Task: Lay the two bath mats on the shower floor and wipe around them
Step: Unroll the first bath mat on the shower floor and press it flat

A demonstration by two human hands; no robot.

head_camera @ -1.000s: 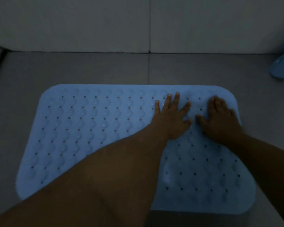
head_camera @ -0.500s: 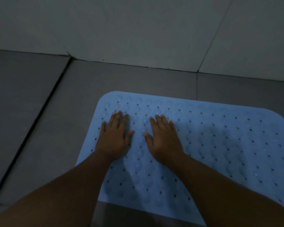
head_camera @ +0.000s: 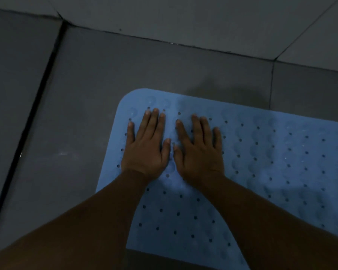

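Low light, head view looking down. We see one blue bath mat point(head_camera: 261, 172) lying flat on the shower floor point(head_camera: 82, 114). The mat looks rubbery and soft: rounded corners, rows of small round holes and a pattern of shallow raised bumps across its top. Its near edge and right side run out of view. The floor is large, smooth, dark grey tiles with thin joints; a dark groove point(head_camera: 27, 123) runs diagonally left of the mat. Past the mat's far edge the floor meets a paler tiled wall point(head_camera: 203, 20), and a darker patch point(head_camera: 232, 90) marks the tile just beyond that edge; we cannot tell whether it is damp or shadow.

Both forearms reach in from the bottom of the frame. The left hand point(head_camera: 144, 149) and right hand point(head_camera: 199, 151) lie palm down on the mat's far left corner, side by side, thumbs nearly touching. Fingers are straight, close together and pointing toward the wall. Neither grip holds anything: both are flat and wide, pressing on the mat.

The mat sits just short of the wall, well right of the groove.
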